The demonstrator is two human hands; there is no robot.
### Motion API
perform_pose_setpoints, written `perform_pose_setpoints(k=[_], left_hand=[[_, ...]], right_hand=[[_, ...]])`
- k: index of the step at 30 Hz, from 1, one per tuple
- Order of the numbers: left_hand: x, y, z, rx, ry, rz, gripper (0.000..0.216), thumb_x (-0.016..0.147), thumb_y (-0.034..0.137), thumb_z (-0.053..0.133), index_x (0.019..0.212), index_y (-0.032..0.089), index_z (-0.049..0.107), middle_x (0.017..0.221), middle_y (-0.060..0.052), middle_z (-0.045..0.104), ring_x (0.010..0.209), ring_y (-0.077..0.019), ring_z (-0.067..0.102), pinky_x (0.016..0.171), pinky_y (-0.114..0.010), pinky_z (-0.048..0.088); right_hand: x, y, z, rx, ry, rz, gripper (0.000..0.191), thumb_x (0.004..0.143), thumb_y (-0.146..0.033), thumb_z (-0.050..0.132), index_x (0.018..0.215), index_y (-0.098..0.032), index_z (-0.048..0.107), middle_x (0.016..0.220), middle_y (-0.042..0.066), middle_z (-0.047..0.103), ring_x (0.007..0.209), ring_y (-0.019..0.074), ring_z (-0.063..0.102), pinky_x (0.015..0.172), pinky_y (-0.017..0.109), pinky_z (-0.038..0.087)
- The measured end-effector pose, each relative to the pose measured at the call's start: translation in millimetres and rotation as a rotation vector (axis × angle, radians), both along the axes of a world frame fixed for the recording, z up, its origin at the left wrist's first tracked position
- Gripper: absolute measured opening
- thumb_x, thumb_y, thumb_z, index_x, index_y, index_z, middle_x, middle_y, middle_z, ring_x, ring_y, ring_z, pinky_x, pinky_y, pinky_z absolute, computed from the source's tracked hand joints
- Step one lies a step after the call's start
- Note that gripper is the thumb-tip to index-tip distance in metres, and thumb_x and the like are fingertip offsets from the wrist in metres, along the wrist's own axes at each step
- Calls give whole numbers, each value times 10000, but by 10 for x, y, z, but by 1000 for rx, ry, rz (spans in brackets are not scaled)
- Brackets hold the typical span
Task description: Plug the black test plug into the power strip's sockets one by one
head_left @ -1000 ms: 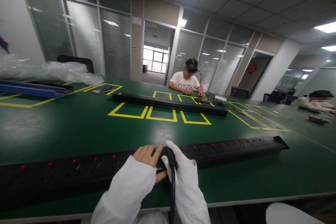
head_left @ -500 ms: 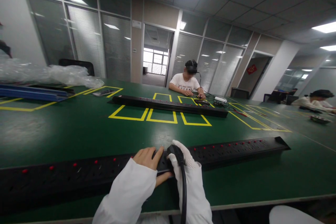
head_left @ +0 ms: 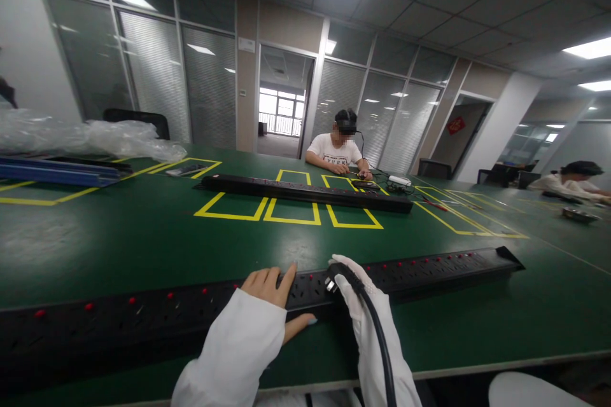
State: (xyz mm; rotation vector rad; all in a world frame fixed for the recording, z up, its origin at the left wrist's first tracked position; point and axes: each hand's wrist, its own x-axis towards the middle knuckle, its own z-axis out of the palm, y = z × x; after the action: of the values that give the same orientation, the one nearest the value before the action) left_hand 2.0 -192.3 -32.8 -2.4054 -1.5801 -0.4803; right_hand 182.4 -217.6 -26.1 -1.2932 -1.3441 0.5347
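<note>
A long black power strip [head_left: 429, 266] with red switches lies across the near edge of the green table [head_left: 143, 235]. My bare left hand [head_left: 272, 289] rests on the strip, fingers over its top and thumb at the front edge, gripping it. My gloved right hand [head_left: 356, 283] is closed on a black plug [head_left: 334, 271] with metal pins showing, held just above the strip to the right of my left hand. The plug's black cable [head_left: 379, 343] runs back over my right forearm.
A second black power strip [head_left: 305, 191] lies farther back across yellow taped boxes. Blue rails [head_left: 57, 172] and clear plastic wrap [head_left: 95, 137] sit at the far left. A person sits at the table's far side; another person sits at the right.
My right hand has lifted the plug out of the strip and moved it to the right along the strip. My left hand stays on the strip.
</note>
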Motion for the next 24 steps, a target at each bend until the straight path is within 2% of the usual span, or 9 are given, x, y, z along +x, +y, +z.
perform_pose_setpoints(k=[4,8,14,17,24], left_hand=[[124,-24,32,-46,-11,7,737,669,615,598,1297,244,488,1133,-156,599,1062,-356,513,894,-508,343],[264,9,25,-103,-51,-43,736,680,579,604,1305,212,476,1173,-150,586,1099,-338,493,954,-536,279],[340,56,15,-137,-79,-9,758,676,542,589,1302,131,471,1097,-159,608,971,-329,539,876,-500,337],[332,54,-11,-114,-81,-8,720,681,526,578,1281,137,496,1073,-152,611,943,-325,543,852,-486,344],[305,77,-98,-20,1,-29,674,644,378,622,1268,150,512,1031,-149,618,906,-322,542,810,-467,352]], right_hand=[[-40,-5,34,-51,-161,-10,299,858,-399,545,1146,-325,579,1038,-36,667,930,145,635,914,287,468],[-57,32,25,-12,-290,-10,300,860,-351,531,1154,-315,578,1103,-27,646,989,162,621,928,327,474],[-54,85,-57,73,-451,-16,356,861,-325,535,1215,-290,557,1110,10,642,984,178,630,915,331,496],[-16,105,-76,97,-533,17,371,866,-315,530,1236,-285,547,1127,13,634,1001,168,623,937,324,489],[-47,68,-70,322,-636,101,366,855,-217,537,1219,-249,551,1218,5,593,1103,140,570,989,272,450]])
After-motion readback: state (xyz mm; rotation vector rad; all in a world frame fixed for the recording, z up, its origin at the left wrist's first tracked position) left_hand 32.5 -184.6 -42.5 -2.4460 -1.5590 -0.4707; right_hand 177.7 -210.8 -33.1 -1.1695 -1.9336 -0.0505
